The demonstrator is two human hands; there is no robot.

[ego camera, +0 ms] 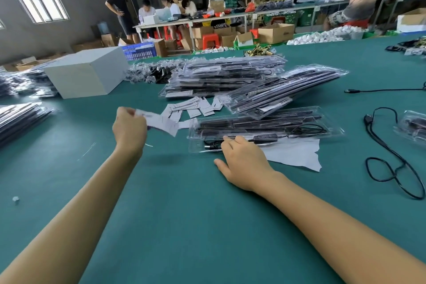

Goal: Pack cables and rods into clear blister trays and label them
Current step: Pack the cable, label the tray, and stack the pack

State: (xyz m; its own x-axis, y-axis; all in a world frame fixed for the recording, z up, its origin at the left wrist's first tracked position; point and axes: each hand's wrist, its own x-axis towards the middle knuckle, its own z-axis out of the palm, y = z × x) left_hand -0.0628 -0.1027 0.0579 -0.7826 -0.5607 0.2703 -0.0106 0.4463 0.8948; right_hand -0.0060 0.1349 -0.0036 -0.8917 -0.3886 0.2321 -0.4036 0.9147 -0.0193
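Packing workshop: cartons (275, 33), stacked blister trays (221, 77).

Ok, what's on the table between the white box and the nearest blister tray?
In the head view, loose paper labels lie scattered on the green table between the white box and the nearest blister tray.

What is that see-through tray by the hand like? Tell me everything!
The clear blister tray is long, thin, shiny plastic, lying flat on the green table. Black rods and a coiled black cable sit inside. The right hand rests its fingertips on its near edge. A white paper sheet lies partly under it.
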